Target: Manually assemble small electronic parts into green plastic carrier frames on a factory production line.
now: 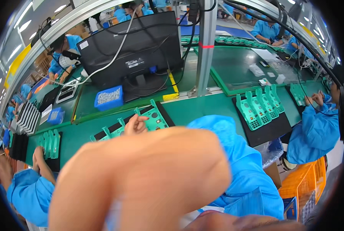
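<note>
A large bare hand, taken as my right hand (pixel 168 165), fills the lower middle, very close and smeared by motion. Its fingertips run out of sight at the lower edge, so what it touches is hidden. Beside it lies my blue sleeve (pixel 237 154). Beyond it, my left hand (pixel 135 124) is over the bench with fingers curled; anything inside them is too small to make out. Right next to that hand, a green plastic frame (pixel 155 120) with round holes rests on a black mat (pixel 166 114). More green frames (pixel 112 131) continue left, partly covered by the large hand.
A black monitor (pixel 129 50) stands behind the mat, near a blue box (pixel 112 106) of small metal parts. A metal post (pixel 205 57) rises at the back. Right are more green frames (pixel 258 111) and an orange crate (pixel 302 181). Co-workers sit on both sides.
</note>
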Demonstrator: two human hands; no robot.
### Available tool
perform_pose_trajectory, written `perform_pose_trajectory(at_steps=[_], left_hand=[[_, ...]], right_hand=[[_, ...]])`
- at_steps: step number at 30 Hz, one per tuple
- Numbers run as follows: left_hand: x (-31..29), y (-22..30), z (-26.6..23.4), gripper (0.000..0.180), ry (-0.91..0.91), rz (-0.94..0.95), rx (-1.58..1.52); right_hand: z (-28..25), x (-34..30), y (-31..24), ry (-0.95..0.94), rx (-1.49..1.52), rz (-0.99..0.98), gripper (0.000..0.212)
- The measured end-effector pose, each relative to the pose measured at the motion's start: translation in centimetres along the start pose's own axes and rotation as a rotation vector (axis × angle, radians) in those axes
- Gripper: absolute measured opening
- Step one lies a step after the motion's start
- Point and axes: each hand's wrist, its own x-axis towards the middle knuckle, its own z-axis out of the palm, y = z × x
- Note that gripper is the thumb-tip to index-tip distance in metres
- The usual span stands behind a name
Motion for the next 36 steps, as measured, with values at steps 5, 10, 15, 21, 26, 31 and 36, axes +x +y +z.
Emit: perform_pose_trajectory(at_steps=[5,10,15,21,26,31,36], left_hand=[[1.1,-1.2,-0.1,0.038,-0.101,0.133,-0.156],[0.8,-0.8,-0.5,0.036,-0.172,0.068,-0.278],[0.7,-0.9,-1.3,0.046,-0.242,0.004,-0.347],[1.0,-0.6,-0.1,0.058,-0.247,-0.055,-0.464],[0.8,-0.4,0.1,0.062,-0.261,-0.061,-0.450],[0.7,-0.5,0.7,0.065,-0.254,-0.094,-0.434],[1.0,-1.1,-0.1,0.064,-0.259,-0.116,-0.437]], right_hand=[[3.2,0.0,-0.5,0.190,0.669,0.745,0.050],[5.6,-3.6,0.6,0.084,0.706,0.950,0.028],[5.4,-8.1,-0.9,-0.142,0.726,1.084,0.039],[-1.3,-9.1,-5.5,-0.431,-0.054,1.160,0.027],[-9.8,-12.4,-9.8,-0.475,-1.524,1.029,0.018],[-12.9,-16.7,-10.6,-0.304,-1.537,1.263,0.017],[-13.0,-19.4,-9.9,-0.320,-1.598,1.136,0.018]])
